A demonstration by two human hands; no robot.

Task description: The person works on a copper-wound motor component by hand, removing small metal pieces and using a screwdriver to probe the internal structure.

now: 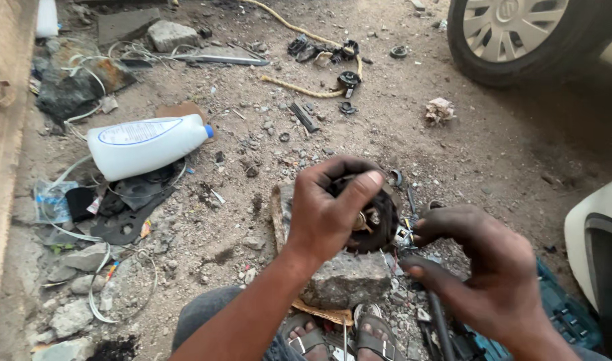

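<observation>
My left hand [329, 210] grips a round black finned machine part [379, 224] with a brass-coloured centre and steadies it on a grey stone block [346, 277]. The thumb lies across the part's top. My right hand [483, 267] is just to the right of the part, fingers curled around a dark tool handle [439, 321] that runs down toward the bottom edge. Its tip is hidden between the hand and the part. My sandalled feet [349, 337] show below the stone.
Dirt ground strewn with rubble. A white plastic bottle [145, 144] lies at left above black scraps and wires. A yellow rope and small black parts [339, 63] lie at the top. A car wheel [520, 33] stands top right. A blue-green tool case [560, 317] sits lower right.
</observation>
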